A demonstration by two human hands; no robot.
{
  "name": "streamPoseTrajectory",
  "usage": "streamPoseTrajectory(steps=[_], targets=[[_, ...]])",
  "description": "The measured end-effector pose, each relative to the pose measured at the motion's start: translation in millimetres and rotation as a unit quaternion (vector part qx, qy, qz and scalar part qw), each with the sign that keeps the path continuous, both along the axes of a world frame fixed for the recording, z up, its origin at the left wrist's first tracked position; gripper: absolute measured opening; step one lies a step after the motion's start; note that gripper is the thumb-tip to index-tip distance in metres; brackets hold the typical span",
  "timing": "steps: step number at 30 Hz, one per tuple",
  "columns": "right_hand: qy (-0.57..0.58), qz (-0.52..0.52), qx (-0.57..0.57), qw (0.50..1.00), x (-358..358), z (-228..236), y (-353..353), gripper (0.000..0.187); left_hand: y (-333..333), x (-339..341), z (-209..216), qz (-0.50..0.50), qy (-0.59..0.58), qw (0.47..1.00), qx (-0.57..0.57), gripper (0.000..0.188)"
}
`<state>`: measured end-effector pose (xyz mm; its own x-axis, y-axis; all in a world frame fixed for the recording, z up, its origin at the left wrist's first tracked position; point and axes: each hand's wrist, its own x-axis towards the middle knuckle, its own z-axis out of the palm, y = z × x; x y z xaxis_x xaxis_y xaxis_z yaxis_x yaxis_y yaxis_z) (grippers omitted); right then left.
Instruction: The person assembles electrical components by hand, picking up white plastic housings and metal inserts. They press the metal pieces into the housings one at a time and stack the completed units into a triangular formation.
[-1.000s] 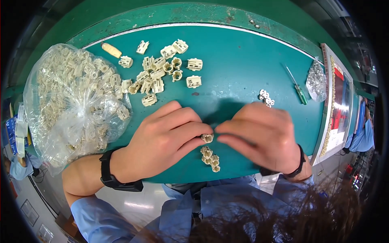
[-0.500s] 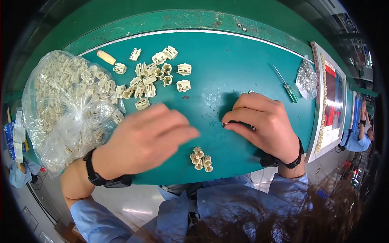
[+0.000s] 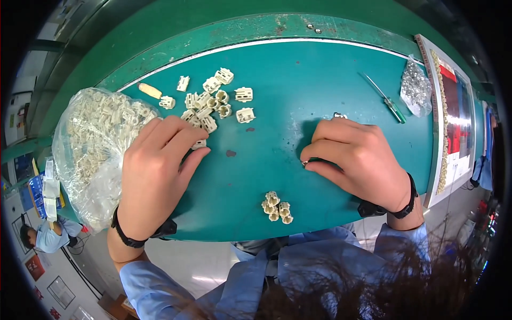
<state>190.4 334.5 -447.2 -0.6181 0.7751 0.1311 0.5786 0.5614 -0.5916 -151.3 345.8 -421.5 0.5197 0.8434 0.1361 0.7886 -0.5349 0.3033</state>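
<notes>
My left hand (image 3: 154,170) is at the near edge of a pile of cream plastic sockets (image 3: 205,109). Its thumb and forefinger close around one cream plastic socket (image 3: 199,144), partly hidden by the fingers. Over the middle right of the table, my right hand (image 3: 354,160) pinches a small shiny metal piece (image 3: 305,163); the fingers cover most of it, so its kind is unclear. Some small metal pieces (image 3: 339,115) lie just beyond that hand's knuckles. A small cluster of cream sockets (image 3: 277,208) stands close to the table's front edge, between the hands.
A clear bag of cream sockets (image 3: 88,154) lies at left. A yellowish stick (image 3: 150,90) rests behind it. At right are a green-handled screwdriver (image 3: 393,109), a bag of small metal parts (image 3: 416,88) and a white-framed board (image 3: 445,133). Another person (image 3: 50,237) is at far left.
My left hand has moved left and back to the pile, closing about a socket there. My right hand keeps its pinch. The whole view has shifted slightly.
</notes>
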Motion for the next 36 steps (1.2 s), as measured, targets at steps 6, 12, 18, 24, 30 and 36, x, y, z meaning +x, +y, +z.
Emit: streamPoseTrajectory(steps=[6,12,18,24,30,36], targets=[[0.009,0.008,-0.002,1.0,0.3,-4.6,-1.3,0.023,-5.4,-1.9,1.9,0.022,0.023,0.999,-0.013,0.032],[-0.002,0.02,-0.004,1.0,0.2,-4.7,-5.1,0.024,-14.7,9.1,-4.7,-0.029,-0.081,0.995,-0.052,0.035],[0.005,0.002,-0.014,1.0,-7.7,-2.4,-9.7,0.023,-31.3,27.9,-46.4,-0.14,-0.189,0.967,-0.099,0.036],[-0.005,0.017,-0.018,1.0,-12.5,-5.3,-9.2,0.026,-31.4,22.2,-54.7,-0.157,-0.202,0.96,-0.118,0.038],[0.0,0.008,-0.04,0.999,-22.2,-5.4,-6.7,0.027,-29.2,11.9,-56.1,-0.129,-0.223,0.956,-0.14,0.041],[-0.012,-0.003,-0.022,1.0,-28.9,-5.9,-5.0,0.025,-26.3,7.7,-56.6,-0.126,-0.226,0.955,-0.147,0.038]])
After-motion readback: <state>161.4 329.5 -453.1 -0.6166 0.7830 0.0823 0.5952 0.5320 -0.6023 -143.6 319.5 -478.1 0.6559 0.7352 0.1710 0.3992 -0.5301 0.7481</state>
